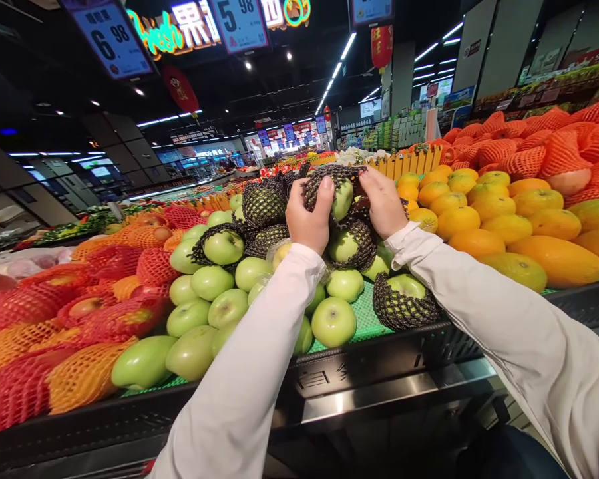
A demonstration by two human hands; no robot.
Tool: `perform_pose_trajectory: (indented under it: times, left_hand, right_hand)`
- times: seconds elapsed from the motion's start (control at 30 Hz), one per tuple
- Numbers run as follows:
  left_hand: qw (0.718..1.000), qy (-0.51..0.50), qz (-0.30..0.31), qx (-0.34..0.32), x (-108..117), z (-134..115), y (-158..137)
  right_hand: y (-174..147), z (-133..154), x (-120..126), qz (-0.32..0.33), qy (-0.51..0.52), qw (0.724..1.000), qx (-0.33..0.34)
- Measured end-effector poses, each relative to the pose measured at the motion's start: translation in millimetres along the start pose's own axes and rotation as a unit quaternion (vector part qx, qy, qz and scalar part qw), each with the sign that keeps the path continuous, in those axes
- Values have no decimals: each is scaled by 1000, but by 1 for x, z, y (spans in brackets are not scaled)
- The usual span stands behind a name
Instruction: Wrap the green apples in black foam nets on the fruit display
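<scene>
Between my hands, above the pile, is a green apple [343,201] partly covered by a black foam net [324,176]. My left hand [309,216] is closed around the netted apple from the left, thumb on top. My right hand [383,201] pinches the right edge of the net. Just below lies another green apple [344,246] in a black net. Bare green apples [334,322] sit below and left of my hands. One more netted apple [406,301] rests near the front edge, under my right forearm.
Orange fruit [484,229] is heaped to the right, with red-netted fruit [539,150] behind. Fruit in red and orange nets [114,293] lies on the left. A black display edge [354,372] runs along the front. Price signs [238,23] hang overhead.
</scene>
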State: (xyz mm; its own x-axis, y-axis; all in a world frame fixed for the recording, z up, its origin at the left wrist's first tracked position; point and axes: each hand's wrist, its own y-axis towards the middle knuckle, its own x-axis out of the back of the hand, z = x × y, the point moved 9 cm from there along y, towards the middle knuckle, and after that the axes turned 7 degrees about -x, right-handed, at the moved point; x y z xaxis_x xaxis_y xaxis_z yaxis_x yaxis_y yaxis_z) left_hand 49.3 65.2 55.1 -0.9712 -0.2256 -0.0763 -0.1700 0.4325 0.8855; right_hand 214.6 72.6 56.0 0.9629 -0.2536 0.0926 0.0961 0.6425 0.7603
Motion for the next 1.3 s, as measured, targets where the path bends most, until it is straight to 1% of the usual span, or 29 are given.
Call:
perform_pose_trajectory:
  times: [0.1, 0.2, 0.23, 0.3, 0.4, 0.47, 0.57, 0.6, 0.67, 0.73, 0.77, 0.83, 0.93, 1.0, 1.03, 1.07, 1.1, 1.2, 1.23, 1.3]
  left_hand:
    - [998, 39, -52, 14, 11, -1, 1]
    - [992, 78, -93, 20, 20, 2, 4]
    - [991, 96, -96, 15, 22, 3, 5]
    - [987, 134, -83, 0, 22, 5, 8]
    - [979, 202, -31, -19, 16, 6, 10]
    - [966, 254, 40, -15, 6, 7, 8]
    - [929, 322, 182, 10, -14, 13, 0]
    - [918, 335, 212, 16, -18, 14, -3]
    - [907, 347, 236, 23, -21, 16, -5]
    - [909, 345, 232, 26, -21, 16, -6]
    - [913, 344, 219, 28, -20, 16, -5]
    - [923, 346, 167, 34, -12, 15, -3]
    - [934, 349, 66, 48, 7, 10, 1]
    - [932, 354, 38, 60, 13, 9, 2]
    - [930, 358, 43, 66, 13, 9, 2]
    - [927, 362, 62, 73, 10, 10, 2]
    - [922, 366, 93, 80, 6, 12, 1]
    - [897, 381, 202, 97, -10, 20, -5]
    - [888, 387, 225, 100, -12, 22, -7]
    - [879, 397, 244, 99, -14, 25, -8]
  right_hand:
    - [-2, -3, -7, 32, 12, 999, -32]
    - [-2, -3, -9, 51, 3, 998, -37]
    - [-2, -3, -9, 48, -3, 998, -35]
    - [-2, -3, -7, 38, -16, 999, -27]
    - [-2, -3, -7, 27, -35, 999, -18]
    - [-2, -3, -7, 24, -45, 999, -17]
    - [-2, -4, -6, 19, -68, 997, -17]
    - [-2, -4, -6, 17, -75, 997, -19]
    - [-1, -5, -5, 18, -84, 996, -25]
    - [-1, -5, -6, 25, -90, 995, -31]
    - [-1, -4, -6, 30, -93, 995, -31]
    - [-3, -2, -8, 43, -101, 994, -28]
    - [-6, 1, -15, 72, -114, 991, -29]
    - [-9, 2, -21, 95, -132, 986, -28]
    - [-10, 3, -24, 109, -142, 984, -26]
    - [-11, 3, -28, 128, -149, 980, -23]
    - [-13, 2, -33, 151, -157, 976, -22]
    - [-18, -5, -45, 232, -183, 954, -44]
    - [-19, -8, -48, 253, -192, 947, -55]
    - [-21, -10, -49, 272, -209, 937, -70]
